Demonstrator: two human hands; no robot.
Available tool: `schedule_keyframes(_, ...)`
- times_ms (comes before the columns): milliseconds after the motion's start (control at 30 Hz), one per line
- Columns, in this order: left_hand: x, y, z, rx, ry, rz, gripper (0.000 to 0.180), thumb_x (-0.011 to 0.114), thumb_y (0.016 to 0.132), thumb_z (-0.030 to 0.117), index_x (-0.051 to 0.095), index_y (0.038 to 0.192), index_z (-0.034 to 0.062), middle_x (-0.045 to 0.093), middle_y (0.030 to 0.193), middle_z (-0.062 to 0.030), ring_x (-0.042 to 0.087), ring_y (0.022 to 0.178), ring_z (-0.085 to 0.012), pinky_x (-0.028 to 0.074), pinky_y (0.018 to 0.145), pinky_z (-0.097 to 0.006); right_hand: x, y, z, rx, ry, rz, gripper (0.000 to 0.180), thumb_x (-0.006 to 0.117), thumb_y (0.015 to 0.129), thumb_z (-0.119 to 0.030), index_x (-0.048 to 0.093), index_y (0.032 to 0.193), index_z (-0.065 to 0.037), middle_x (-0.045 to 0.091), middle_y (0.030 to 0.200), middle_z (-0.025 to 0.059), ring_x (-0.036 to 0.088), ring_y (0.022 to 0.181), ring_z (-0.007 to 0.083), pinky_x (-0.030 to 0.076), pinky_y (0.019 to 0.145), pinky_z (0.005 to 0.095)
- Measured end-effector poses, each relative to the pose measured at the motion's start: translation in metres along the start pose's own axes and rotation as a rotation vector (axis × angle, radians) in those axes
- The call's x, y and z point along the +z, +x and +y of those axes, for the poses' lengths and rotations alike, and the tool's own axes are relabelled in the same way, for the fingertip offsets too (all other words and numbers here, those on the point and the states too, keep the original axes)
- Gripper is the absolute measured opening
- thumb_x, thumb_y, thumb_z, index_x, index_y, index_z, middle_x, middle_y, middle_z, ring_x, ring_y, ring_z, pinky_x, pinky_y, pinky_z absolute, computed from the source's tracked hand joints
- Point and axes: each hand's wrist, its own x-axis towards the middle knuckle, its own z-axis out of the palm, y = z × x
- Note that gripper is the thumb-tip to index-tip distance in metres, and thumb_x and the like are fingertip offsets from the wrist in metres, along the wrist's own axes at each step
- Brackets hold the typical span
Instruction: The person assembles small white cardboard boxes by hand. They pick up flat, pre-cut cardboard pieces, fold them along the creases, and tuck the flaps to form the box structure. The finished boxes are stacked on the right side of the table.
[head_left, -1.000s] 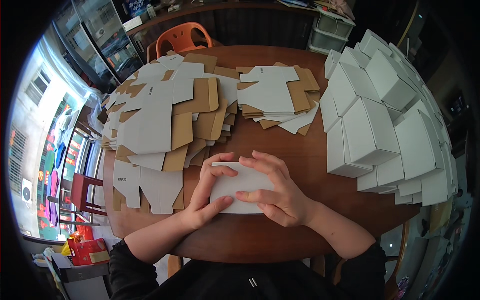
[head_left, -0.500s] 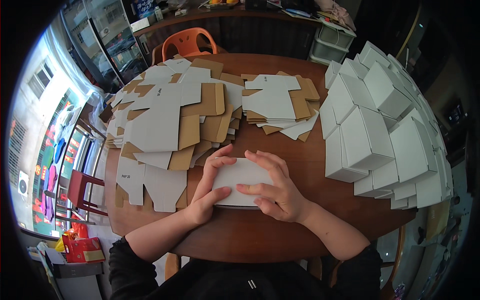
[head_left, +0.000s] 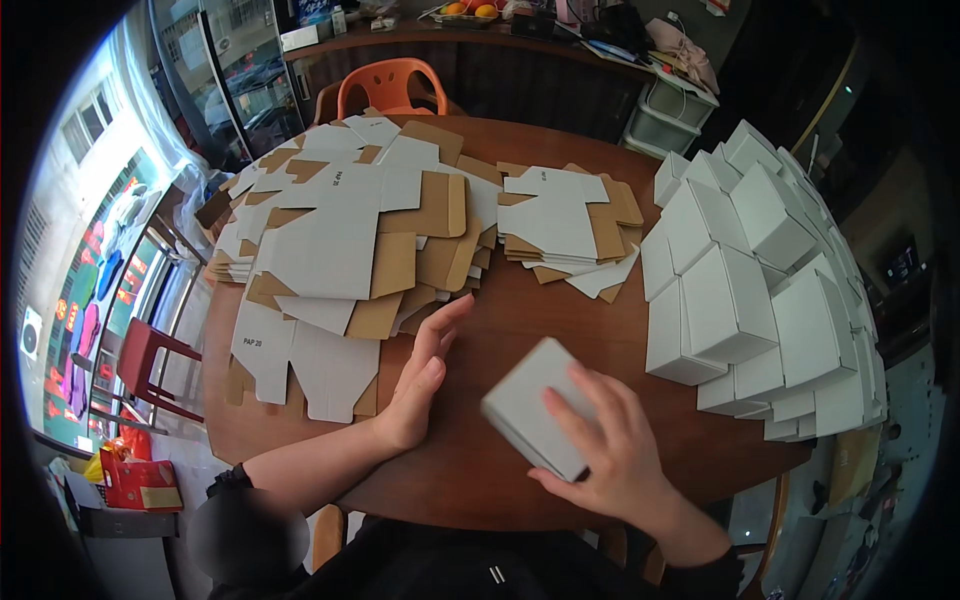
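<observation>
A small white cardboard box [head_left: 532,408], closed up, is in the grip of my right hand [head_left: 607,440]. The fingers lie over its top and the thumb is at its near edge; the box is turned at an angle. To its left my left hand [head_left: 416,385] is off the box, empty, its fingers stretched and apart from the thumb. Just beyond that hand lies a large heap of flat, unfolded white-and-brown box blanks [head_left: 320,245]. A smaller stack of blanks [head_left: 550,225] sits behind the held box.
At the right of the brown wooden table [head_left: 470,490] rises a tall pile of folded white boxes [head_left: 735,300]. An orange chair [head_left: 395,88] stands at the far side, near clear plastic drawers [head_left: 668,108]. A dark red stool [head_left: 155,370] is on the left.
Both hands were on the box before. My left hand has let go, while my right hand has carried the box to the right and turned it. The view has tilted slightly.
</observation>
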Motion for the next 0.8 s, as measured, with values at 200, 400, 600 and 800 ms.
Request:
schedule_keyframes(200,0.003,-0.001,-0.001,-0.007,0.033,-0.03,0.078,0.039,0.099,0.051,0.021,0.154,-0.0016,0.024,0.159,-0.0168,0.017,0.151,-0.0294,0.01,0.122,-0.047,0.0,-0.077,-0.006,0.503,-0.212,0.264,0.082,0.085,0.068,-0.03,0.055,0.139,-0.003,0.037,0.149,0.0247,0.037,0.129,0.0451,0.037,0.104,0.0563)
schedule_keyframes(400,0.004,0.001,0.007,-0.045,0.058,-0.012,0.069,0.045,0.101,0.039,0.024,0.153,-0.0002,0.029,0.156,-0.0161,0.024,0.148,-0.0283,0.014,0.122,-0.045,0.018,-0.084,0.021,0.65,-0.489,0.505,0.061,0.075,0.08,-0.016,0.056,0.138,-0.005,0.037,0.152,0.0202,0.027,0.142,0.0443,0.021,0.114,0.0573)
schedule_keyframes(600,0.004,0.001,0.005,-0.071,0.013,-0.006,0.057,0.046,0.103,0.027,0.029,0.15,0.001,0.035,0.152,-0.015,0.029,0.145,-0.0264,0.018,0.121,-0.042,0.022,-0.084,0.04,0.603,-0.474,0.439,0.049,0.073,0.086,-0.022,0.059,0.131,-0.007,0.038,0.151,0.0178,0.028,0.141,0.0422,0.018,0.114,0.0572)
schedule_keyframes(800,0.003,0.0,0.004,-0.122,0.035,-0.034,0.062,0.044,0.102,0.036,0.03,0.149,-0.0019,0.035,0.151,-0.0128,0.031,0.143,-0.0248,0.019,0.12,-0.042,0.022,-0.075,0.047,0.617,-0.472,0.429,0.052,0.073,0.087,-0.023,0.057,0.134,-0.008,0.038,0.151,0.017,0.028,0.141,0.0414,0.017,0.114,0.0568)
